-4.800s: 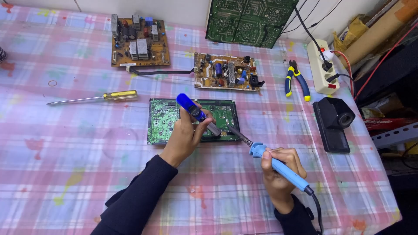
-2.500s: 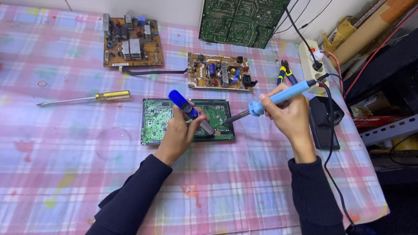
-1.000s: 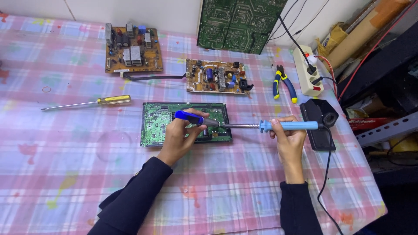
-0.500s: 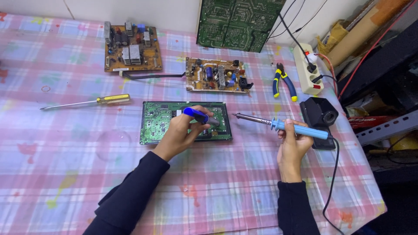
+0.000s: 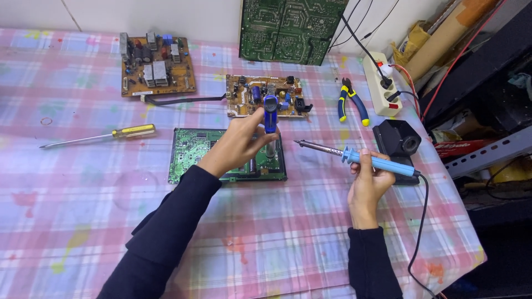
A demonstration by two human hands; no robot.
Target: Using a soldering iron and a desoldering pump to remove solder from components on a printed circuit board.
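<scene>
Desoldering pump [image 5: 270, 119] is held upright in left hand [image 5: 237, 145] grip over green board [image 5: 191, 154]; soldering iron [image 5: 360, 159] is gripped by right hand [image 5: 370, 182], just right of the board.

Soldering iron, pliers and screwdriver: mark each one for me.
soldering iron [image 5: 382, 163], head view, on the blue handle just beyond the right hand.
pliers [image 5: 351, 100], head view, on the blue and yellow handles.
screwdriver [image 5: 133, 130], head view, on the yellow handle.

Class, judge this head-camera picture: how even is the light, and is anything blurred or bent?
Head view: soft, even light, faint shadows; left hand, right hand and soldering iron sharp; table edges bow slightly; dark at right.
</scene>
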